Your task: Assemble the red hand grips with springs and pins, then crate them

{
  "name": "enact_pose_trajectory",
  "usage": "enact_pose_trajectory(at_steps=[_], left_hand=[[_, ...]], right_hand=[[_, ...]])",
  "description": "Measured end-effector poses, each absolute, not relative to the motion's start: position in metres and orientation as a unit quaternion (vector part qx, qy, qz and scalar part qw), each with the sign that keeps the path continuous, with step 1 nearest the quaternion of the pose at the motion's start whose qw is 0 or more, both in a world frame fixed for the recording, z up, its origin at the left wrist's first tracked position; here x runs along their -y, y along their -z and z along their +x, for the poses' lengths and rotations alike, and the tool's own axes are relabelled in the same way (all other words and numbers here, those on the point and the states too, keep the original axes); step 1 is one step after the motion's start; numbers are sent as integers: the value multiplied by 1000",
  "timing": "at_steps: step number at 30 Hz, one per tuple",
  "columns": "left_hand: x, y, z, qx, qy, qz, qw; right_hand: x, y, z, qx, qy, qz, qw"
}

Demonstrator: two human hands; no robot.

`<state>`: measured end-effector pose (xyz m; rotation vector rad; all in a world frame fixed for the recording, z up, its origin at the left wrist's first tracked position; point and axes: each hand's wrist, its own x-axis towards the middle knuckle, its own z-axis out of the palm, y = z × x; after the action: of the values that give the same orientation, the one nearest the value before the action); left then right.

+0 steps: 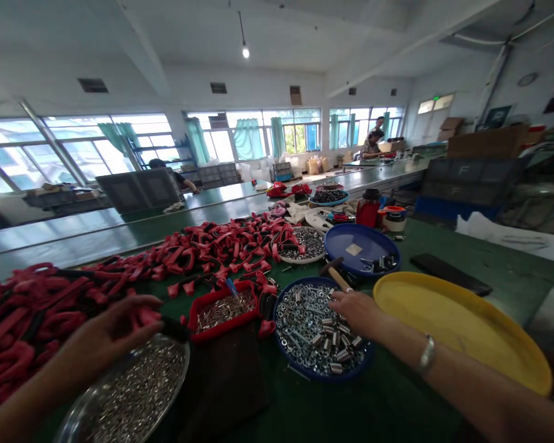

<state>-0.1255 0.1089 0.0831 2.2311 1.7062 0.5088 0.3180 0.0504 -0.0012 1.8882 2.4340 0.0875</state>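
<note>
My left hand (pixel 120 323) is closed around a red and black plastic part (pixel 144 317), above a metal bowl of small shiny pieces (pixel 141 387). At the right, my right hand (pixel 355 307) has its fingers together at the lower end of the wooden handle of a hammer (pixel 340 280). That hand is over the right edge of a blue tray (pixel 281 351) filled with bolts, washers and springs. Between the hands, a red tray (pixel 212 335) holds small metal pins. A large heap of red and black parts (pixel 221 243) covers the left and middle of the green table.
A yellow tray (pixel 461 320) lies under my right forearm's far side. Behind are a blue plate (pixel 351 240), a plate of metal rings (pixel 305 243), a red bottle (pixel 368 209) and a black slab (pixel 450 274). People sit at farther benches.
</note>
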Motion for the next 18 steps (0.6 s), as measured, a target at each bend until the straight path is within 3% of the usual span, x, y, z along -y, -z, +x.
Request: enact_pose_trajectory(at_steps=[5,12,18], left_hand=[[-52,-43,-29,-502,24,859,98],[-65,26,-10,-580,-18,795,177],[-68,35,-25,-554,-15,794,249]], right_hand=[[-77,4,325,-809,21,586,45],[-49,-9,327,-761,76,632,-125],[-43,-9,322,-693,197,645,-254]])
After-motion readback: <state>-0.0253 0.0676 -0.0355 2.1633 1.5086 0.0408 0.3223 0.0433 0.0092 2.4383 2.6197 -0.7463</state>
